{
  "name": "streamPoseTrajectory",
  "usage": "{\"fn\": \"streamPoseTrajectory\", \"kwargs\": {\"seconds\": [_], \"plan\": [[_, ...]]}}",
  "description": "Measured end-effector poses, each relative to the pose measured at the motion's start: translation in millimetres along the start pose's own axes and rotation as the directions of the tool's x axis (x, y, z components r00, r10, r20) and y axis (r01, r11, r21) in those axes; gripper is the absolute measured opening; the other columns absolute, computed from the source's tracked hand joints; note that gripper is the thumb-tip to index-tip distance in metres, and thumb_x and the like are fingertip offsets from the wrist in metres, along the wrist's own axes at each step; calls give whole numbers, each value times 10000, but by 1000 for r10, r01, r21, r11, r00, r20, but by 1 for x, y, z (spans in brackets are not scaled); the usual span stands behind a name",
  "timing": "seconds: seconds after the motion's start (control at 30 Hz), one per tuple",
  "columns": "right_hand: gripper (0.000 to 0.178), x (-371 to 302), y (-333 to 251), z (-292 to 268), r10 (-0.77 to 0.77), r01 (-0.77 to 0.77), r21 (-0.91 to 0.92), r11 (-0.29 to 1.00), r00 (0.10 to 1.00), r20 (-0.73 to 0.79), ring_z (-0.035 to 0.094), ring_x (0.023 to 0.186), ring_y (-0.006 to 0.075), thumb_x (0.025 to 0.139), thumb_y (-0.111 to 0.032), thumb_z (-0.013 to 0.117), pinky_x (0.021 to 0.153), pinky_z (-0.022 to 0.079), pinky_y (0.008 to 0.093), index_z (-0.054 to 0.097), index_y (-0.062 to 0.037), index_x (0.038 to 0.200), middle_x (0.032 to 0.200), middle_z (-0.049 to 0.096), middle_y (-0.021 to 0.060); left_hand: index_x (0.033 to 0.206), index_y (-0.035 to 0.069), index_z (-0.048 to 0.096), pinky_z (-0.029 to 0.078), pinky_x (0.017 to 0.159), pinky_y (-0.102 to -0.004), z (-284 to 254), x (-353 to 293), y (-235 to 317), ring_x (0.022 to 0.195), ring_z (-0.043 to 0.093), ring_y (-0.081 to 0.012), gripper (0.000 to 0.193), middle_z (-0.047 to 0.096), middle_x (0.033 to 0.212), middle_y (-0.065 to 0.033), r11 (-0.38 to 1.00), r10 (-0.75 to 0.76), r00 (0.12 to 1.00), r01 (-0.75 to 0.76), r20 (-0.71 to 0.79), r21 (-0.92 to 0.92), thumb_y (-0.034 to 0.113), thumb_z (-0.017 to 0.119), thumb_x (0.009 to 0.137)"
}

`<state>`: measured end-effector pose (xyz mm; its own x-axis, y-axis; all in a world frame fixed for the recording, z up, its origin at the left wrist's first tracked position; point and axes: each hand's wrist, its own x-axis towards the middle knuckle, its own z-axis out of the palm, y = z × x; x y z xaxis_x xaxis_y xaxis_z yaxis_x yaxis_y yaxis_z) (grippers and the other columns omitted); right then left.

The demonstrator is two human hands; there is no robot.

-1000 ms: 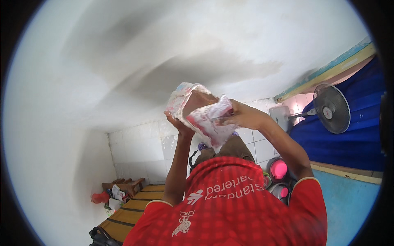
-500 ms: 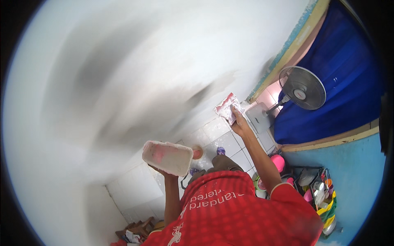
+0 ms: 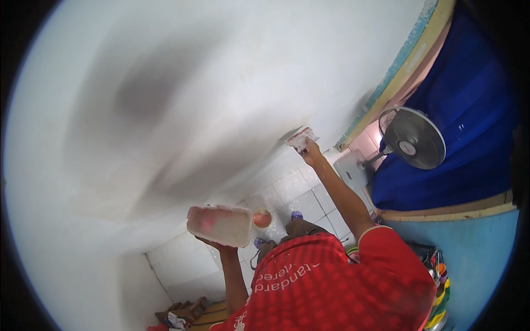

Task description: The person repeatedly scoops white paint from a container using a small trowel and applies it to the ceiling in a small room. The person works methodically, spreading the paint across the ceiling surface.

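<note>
My left hand [image 3: 223, 247] grips a rectangular plastic tub [image 3: 229, 227] from below. Its inside is coated whitish with a pink patch, and it is tilted so that I look into it. In my right hand [image 3: 310, 152] is a flat reddish spreader [image 3: 301, 138] smeared with white paste, its exact kind hard to make out. The spreader is at the white wall [image 3: 221, 99], seen nearly edge-on, and seems to touch it. My right fingers are partly hidden behind it.
A grey standing fan [image 3: 413, 138] is at the right by a blue curtain [image 3: 464, 127]. On the white floor tiles [image 3: 292, 187] stands an orange-brown bowl [image 3: 262, 218] near my feet. Wooden pieces [image 3: 190, 310] lie at lower left; household items [image 3: 440, 281] crowd the lower right.
My right hand has moved slightly left and up, turning the spreader from face-on to nearly edge-on against the wall. The tub has shifted slightly left and down. The whole view has tilted a little.
</note>
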<state>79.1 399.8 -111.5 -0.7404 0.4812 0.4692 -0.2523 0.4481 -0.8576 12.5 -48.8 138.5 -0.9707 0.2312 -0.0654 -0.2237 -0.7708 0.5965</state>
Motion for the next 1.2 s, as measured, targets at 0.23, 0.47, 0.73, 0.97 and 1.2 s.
{"fn": "streamPoseTrajectory", "kwargs": {"seconds": [0.23,0.47,0.73,0.97,1.2], "plan": [[172,127,-108,33,898,-581,748,320,439,-43,600,1075,248,1052,-200,508,860,591,450,579,-117,1185,1138,611,105,1301,218,529,552,942,-426,-1,-5,-19,1093,623,-189,445,610,1238,13,954,155,988,-145,-20,264,553,410,1033],[257,85,-163,-81,576,-268,683,680,772,-270,645,1053,234,992,-158,605,892,543,374,615,20,1176,1130,673,129,1372,226,477,541,989,-431,6,-6,-29,1133,611,-206,502,575,1281,15,999,34,999,-34,-9,-4,573,440,1011],[392,16,-36,-114,283,-439,-74,895,689,-667,667,1042,279,988,-177,572,897,508,381,584,68,1293,1113,702,172,1308,201,597,513,966,-568,-43,-2,-11,1119,633,-293,571,654,1242,-36,996,-43,998,39,-52,-78,636,428,978],[402,52,-19,-19,360,-510,78,857,482,-799,641,1115,309,976,-86,581,960,487,369,547,56,1351,1231,658,225,1395,258,532,518,1005,-517,-89,-32,35,1200,609,-259,647,609,1346,-1,999,-40,999,41,-17,34,713,390,957],[406,32,-45,106,196,-542,-151,827,529,-826,665,1073,377,962,-103,605,923,509,418,568,82,1322,1141,687,279,1364,216,580,436,1048,-619,-122,-32,49,1205,587,-349,657,623,1324,-87,1000,24,991,-25,-131,-9,692,492,920]]}}
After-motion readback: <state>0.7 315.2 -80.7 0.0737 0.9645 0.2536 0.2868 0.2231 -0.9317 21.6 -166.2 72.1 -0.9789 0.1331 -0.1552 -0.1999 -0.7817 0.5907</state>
